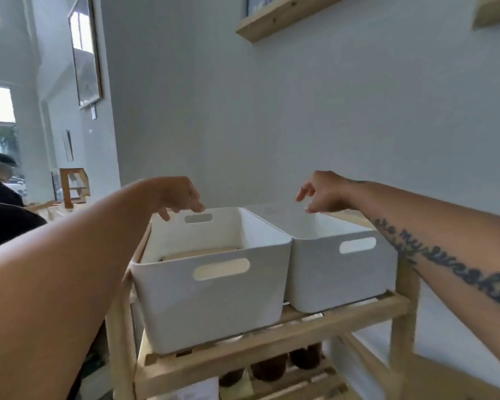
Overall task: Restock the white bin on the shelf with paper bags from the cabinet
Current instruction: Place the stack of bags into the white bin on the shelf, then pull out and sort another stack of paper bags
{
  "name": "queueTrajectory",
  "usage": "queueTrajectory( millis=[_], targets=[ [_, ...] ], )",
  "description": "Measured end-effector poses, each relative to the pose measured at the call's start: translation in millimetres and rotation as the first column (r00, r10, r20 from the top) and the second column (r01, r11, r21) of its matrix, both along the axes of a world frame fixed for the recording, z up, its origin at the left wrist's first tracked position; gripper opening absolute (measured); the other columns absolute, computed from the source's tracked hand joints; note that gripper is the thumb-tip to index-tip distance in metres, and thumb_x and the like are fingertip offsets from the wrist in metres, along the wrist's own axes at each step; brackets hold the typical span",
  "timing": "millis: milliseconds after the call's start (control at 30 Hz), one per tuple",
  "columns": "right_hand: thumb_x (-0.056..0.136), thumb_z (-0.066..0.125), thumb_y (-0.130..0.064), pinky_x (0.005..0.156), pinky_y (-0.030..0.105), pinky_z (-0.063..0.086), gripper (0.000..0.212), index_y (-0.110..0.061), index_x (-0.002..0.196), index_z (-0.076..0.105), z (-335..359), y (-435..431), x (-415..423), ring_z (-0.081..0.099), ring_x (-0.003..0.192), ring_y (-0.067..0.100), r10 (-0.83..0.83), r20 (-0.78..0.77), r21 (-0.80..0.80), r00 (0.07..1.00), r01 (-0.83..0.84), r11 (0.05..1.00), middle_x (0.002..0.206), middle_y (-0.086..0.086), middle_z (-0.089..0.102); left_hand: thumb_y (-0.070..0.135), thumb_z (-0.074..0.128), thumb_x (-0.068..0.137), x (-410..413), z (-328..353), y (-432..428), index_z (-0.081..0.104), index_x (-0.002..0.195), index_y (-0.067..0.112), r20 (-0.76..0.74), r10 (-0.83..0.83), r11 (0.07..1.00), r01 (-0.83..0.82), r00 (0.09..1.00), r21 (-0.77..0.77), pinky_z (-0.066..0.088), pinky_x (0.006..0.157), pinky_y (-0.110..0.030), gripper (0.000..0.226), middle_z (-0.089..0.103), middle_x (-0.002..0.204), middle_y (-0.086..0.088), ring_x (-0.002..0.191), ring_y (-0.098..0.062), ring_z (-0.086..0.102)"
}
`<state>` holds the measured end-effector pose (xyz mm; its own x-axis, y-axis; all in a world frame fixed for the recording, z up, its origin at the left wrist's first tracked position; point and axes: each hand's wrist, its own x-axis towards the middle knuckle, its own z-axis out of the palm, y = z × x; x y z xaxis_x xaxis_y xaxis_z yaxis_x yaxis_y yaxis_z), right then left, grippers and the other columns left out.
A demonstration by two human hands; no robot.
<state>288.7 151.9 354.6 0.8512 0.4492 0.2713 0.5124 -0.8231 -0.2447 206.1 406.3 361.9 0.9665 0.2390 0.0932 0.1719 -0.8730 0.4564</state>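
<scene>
Head view: white bin (211,298), nearly empty.

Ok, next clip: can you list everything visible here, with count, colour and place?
white bins: two, white, side by side on the top tier of the shelf; the left one holds a pale flat stack low inside.
wooden shelf: one, light wood, centre foreground.
dark jars: at least three, brown, on the tier below.
wall shelves: two, light wood, upper wall.
framed pictures: two, on the left wall.
other person: one, dark top, far left.
left hand: bare, empty, fingers over the left bin's far rim.
right hand: bare, empty, above the right bin; tattooed forearm.
</scene>
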Motion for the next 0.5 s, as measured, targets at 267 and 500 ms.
queueTrajectory(
  millis=[267,500],
  targets=[
    [0.082,0.066,-0.013,0.083,0.025,0.040,0.035,-0.015,0.117,0.062,-39.4,-192.6,-41.9,0.052,0.114,0.023,-0.379,-0.092,-0.044,0.921,0.377,0.925,0.122,0.010,0.056,0.022,0.057,0.092,50.1,-17.2,-145.9,0.046,0.134,-0.002,0.264,-0.325,0.935,0.350,0.908,-0.051,0.033,0.105,-0.031,0.050,0.046,0.142,-0.015,0.129,-0.028,0.044],
    [0.083,0.067,-0.016,0.087,0.026,0.039,0.037,-0.015,0.119,0.060,-94.9,-347.8,-106.2,0.048,0.103,0.016,-0.559,-0.207,0.040,0.803,0.578,0.815,0.125,0.010,0.051,0.033,0.055,0.092,69.2,-83.4,-306.6,0.051,0.133,0.011,0.210,-0.492,0.868,0.494,0.845,0.049,0.029,0.112,-0.044,0.047,0.052,0.138,-0.011,0.130,-0.030,0.044]
  ],
)
